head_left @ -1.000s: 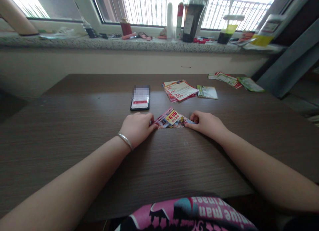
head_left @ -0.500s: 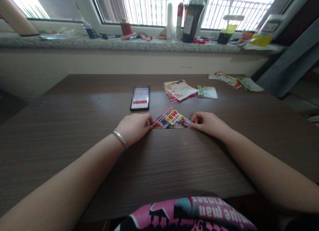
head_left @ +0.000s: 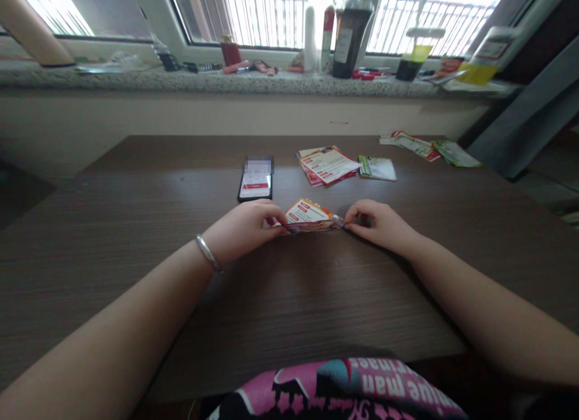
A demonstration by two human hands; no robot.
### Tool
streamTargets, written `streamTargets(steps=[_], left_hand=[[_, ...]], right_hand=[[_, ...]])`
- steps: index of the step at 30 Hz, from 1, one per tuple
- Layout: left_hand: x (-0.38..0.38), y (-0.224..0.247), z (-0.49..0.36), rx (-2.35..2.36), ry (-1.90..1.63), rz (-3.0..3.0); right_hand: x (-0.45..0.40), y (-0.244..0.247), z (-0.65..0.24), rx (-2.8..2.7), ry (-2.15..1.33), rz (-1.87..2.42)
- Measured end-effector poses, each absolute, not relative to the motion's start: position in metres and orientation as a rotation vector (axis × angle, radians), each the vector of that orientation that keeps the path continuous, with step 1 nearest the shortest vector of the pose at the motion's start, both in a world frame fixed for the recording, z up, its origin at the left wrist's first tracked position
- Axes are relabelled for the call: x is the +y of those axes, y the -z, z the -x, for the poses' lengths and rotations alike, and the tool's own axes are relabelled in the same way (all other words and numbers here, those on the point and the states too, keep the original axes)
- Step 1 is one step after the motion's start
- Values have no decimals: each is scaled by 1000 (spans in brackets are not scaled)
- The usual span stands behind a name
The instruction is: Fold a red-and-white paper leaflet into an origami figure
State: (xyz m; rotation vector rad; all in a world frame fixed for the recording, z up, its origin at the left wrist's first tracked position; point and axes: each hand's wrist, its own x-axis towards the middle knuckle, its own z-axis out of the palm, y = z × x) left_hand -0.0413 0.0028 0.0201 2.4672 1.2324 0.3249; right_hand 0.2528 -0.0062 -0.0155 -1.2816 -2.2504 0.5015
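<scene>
A printed paper flyer (head_left: 309, 212) is held low over the brown table, between my two hands. Its white side with red labels and an orange edge shows, and a folded strip runs along its near side. My left hand (head_left: 248, 228), with a silver bangle at the wrist, pinches the left end. The right end is pinched between thumb and fingers of my right hand (head_left: 377, 225). Just beyond my left hand lies a black-edged phone (head_left: 256, 184), its screen partly blurred out.
Behind the flyer lie a stack of flyers (head_left: 328, 165) and a small green-white packet (head_left: 377, 168). More leaflets (head_left: 418, 145) are at the back right. Bottles and small items stand on the stone windowsill (head_left: 280, 82).
The flyer has turned from its pink side with the large price to its white printed side, with a folded strip in front. My left hand has shifted slightly right.
</scene>
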Motion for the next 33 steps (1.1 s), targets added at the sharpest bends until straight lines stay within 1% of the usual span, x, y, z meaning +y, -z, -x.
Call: streamTargets(steps=[3,6,13,18,25,33], left_hand=[[1,-19,41,1000,-372,-2576],[1,-17,41,904,-331,-2722],[-1,-15,38,756,-150,-2881],[1,-8,38,757,-115,-2855],[-4,-13,36,748,-97,-2851],[-7,-11,31,779,-117,-2905]], right_hand=[[-6,13,-253,-2393,-437,1080],[-7,11,-252,-2500,-425,941],[-13,7,-246,-2678,-300,851],[-15,9,-241,-2725,-194,796],[-18,9,-234,-2791,-41,730],[-23,8,-229,-2801,-16,791]])
